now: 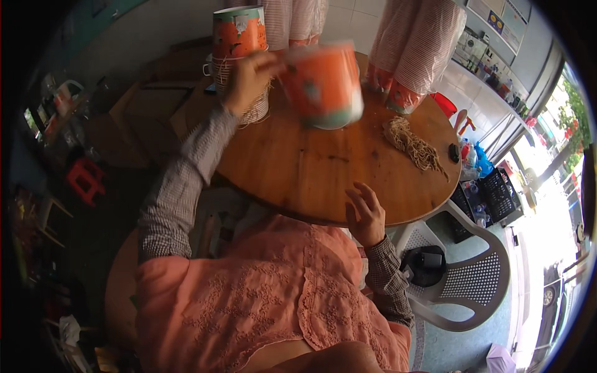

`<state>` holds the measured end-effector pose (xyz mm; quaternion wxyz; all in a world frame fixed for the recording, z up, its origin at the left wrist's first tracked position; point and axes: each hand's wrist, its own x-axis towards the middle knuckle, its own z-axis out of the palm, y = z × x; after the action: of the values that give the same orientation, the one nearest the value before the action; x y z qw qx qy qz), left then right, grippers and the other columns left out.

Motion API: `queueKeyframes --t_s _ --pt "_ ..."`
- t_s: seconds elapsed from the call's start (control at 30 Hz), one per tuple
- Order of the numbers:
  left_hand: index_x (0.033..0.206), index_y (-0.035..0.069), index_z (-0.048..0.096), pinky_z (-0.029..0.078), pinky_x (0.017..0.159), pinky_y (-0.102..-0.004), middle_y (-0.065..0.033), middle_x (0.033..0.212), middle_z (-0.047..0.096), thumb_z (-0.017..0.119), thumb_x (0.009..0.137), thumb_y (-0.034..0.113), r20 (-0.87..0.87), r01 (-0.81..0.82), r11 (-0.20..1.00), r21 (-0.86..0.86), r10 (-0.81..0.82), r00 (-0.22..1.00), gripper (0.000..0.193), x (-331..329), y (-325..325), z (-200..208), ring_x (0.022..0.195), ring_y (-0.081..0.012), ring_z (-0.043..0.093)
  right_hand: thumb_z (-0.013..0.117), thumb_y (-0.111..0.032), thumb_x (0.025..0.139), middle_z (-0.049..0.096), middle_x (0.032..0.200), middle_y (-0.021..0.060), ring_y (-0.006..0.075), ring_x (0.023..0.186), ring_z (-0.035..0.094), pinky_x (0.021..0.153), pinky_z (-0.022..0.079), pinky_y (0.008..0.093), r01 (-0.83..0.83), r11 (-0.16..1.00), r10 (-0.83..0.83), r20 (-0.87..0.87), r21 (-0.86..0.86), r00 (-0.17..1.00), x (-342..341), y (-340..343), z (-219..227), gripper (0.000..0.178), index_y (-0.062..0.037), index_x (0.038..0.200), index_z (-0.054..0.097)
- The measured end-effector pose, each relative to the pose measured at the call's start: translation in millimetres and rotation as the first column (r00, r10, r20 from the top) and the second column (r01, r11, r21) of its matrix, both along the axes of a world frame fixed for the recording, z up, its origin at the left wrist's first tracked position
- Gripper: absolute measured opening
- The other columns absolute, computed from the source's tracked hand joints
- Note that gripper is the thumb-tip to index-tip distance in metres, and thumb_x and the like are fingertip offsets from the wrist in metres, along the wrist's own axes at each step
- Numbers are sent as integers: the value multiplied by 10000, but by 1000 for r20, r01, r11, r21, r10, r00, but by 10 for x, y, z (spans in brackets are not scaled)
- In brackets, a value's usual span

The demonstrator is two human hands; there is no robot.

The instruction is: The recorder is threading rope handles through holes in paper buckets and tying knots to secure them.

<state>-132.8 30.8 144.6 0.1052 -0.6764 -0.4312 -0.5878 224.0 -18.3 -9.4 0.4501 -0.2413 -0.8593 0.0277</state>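
My left hand (252, 79) reaches across the round wooden table (298, 168), its fingers closed at the left edge of an orange paper tub (322, 84) with a green band. The tub is tilted, blurred by motion, and appears to be held above the tabletop. Just behind my left hand is another orange tub (239, 34) with a green rim and a torn white patch, on a stack (254, 110) that shows many pale rims. Near the table's front edge my right hand (367, 216) holds nothing, its fingers apart and slightly curled.
Tall plastic-wrapped stacks of paper tubs (423, 59) stand at the table's far right. A bundle of tan strings (413, 146) and a small black object (454, 153) lie at the right. Beside the table are a grey plastic chair (476, 280), a black crate (499, 194) and cardboard boxes (155, 112).
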Motion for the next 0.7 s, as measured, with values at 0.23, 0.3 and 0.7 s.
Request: queueKeyframes --t_s 0.23,0.3,0.7 --pt "1083 -17 614 574 683 -293 -79 909 657 705 848 145 641 283 959 20 -229 733 300 -1573 841 874 780 -189 658 603 -13 811 580 1144 161 334 947 633 735 554 377 -15 991 18 18 -132 1000 -54 -46 -237 266 -57 1072 622" --pt "1068 -16 600 586 685 -313 -91 897 649 684 856 119 764 256 967 11 -173 622 264 -1957 1018 797 777 -206 657 604 -11 804 585 1131 158 334 949 632 737 553 379 -24 992 27 23 -120 999 -73 -39 -313 273 -56 1073 620" --pt "840 25 583 572 596 -328 -85 744 628 654 875 132 975 354 932 -76 -5 223 133 -2291 985 -277 692 -207 637 609 -19 763 603 1043 132 321 906 618 763 524 387 -33 993 35 18 -113 999 -124 80 -469 277 -24 1039 609"
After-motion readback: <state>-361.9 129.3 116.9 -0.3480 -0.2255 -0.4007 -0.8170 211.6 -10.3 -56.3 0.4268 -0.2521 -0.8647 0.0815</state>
